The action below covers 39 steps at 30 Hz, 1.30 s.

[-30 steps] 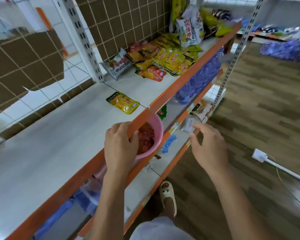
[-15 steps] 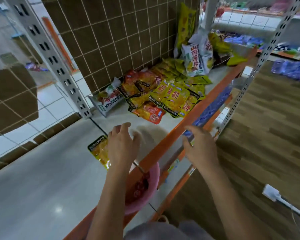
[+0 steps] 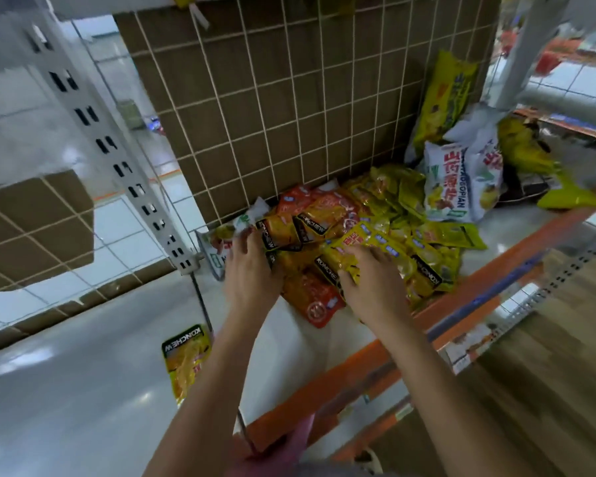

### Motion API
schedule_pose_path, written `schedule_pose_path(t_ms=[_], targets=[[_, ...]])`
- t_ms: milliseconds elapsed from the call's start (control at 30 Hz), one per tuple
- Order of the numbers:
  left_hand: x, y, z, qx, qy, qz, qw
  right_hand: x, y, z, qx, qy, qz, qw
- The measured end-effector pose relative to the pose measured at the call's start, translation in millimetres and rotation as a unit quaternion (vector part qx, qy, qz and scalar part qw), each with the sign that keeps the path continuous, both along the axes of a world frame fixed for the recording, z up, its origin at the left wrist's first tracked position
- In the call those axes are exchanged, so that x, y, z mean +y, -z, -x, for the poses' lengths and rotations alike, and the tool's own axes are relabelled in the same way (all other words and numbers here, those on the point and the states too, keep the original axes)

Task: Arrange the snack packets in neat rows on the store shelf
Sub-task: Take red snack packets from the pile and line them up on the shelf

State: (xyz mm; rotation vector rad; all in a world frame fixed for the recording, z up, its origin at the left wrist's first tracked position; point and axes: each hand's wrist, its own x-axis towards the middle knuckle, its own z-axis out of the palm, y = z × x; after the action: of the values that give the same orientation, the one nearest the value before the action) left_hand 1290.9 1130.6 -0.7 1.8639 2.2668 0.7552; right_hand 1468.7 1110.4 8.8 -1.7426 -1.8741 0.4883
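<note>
a heap of snack packets (image 3: pixel 369 232), yellow and orange, lies unsorted on the white store shelf (image 3: pixel 83 390), against the wire grid back panel (image 3: pixel 272 108). the left hand (image 3: pixel 252 277) reaches into the heap's left edge, its fingers (image 3: pixel 245 241) straight and slightly spread, their tips touching a black-banded packet. the right hand (image 3: pixel 374 287) lies on the yellow packets nearer the orange front rail (image 3: pixel 461 297), its fingers (image 3: pixel 375 259) a little apart on top. i cannot tell whether its thumb pinches a packet. a lone konchew packet (image 3: pixel 186 359) lies flat, well apart to the left. large white bags (image 3: pixel 451 184) stand behind the heap. a pink bowl (image 3: pixel 289 449) sits below the rail.
</note>
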Motion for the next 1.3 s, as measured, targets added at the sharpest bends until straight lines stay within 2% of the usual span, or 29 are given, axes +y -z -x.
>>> schedule_pose_path(t_ms=[133,300,433,500,600,767,800,833,867,933,967,1000,1033,1133,1233,1300], targets=[[33,-7,-11,0.091,0.055,0.011,0.994,49,-7,-2,-0.031,-0.032,-0.005,0.999],[63,-6,-22,0.083,0.127,0.064,0.986,91,-3,3,-0.086,-0.07,0.046,0.993],[71,-1,-33,0.087,0.108,0.069,0.988,116,4,4,-0.158,-0.116,0.09,0.976],[71,0,-37,0.084,0.09,0.049,0.991,118,9,4,-0.187,-0.132,0.078,0.97],[68,2,-43,0.083,0.072,0.007,0.994,113,18,0,-0.183,-0.142,-0.002,0.973],[56,-8,-53,-0.067,0.042,-0.088,0.993,108,19,-6,-0.015,-0.148,-0.092,0.985],[51,-13,-54,-0.119,0.043,-0.097,0.987,108,17,-6,0.031,-0.151,-0.11,0.982],[45,-19,-55,-0.214,0.043,-0.095,0.971,107,15,-6,0.08,-0.155,-0.118,0.978],[36,-26,-55,-0.364,0.042,-0.088,0.926,104,12,-5,0.123,-0.16,-0.121,0.972],[22,-40,-53,-0.662,0.018,-0.067,0.746,95,4,-7,0.178,-0.181,-0.132,0.958],[15,-42,-47,-0.735,0.001,-0.053,0.676,87,1,-6,0.19,-0.205,-0.131,0.951],[10,-42,-40,-0.758,-0.017,-0.03,0.651,78,-2,-4,0.19,-0.234,-0.124,0.945],[4,-42,-34,-0.754,-0.037,0.0,0.656,69,-4,0,0.183,-0.263,-0.114,0.941],[-21,-42,-17,-0.712,-0.04,0.055,0.699,40,-6,19,0.162,-0.333,-0.089,0.925],[-54,-35,3,-0.696,-0.056,0.018,0.715,14,-6,40,0.17,-0.382,-0.06,0.906],[-78,-28,20,-0.688,-0.075,-0.032,0.721,-7,-4,57,0.227,-0.379,-0.043,0.896]])
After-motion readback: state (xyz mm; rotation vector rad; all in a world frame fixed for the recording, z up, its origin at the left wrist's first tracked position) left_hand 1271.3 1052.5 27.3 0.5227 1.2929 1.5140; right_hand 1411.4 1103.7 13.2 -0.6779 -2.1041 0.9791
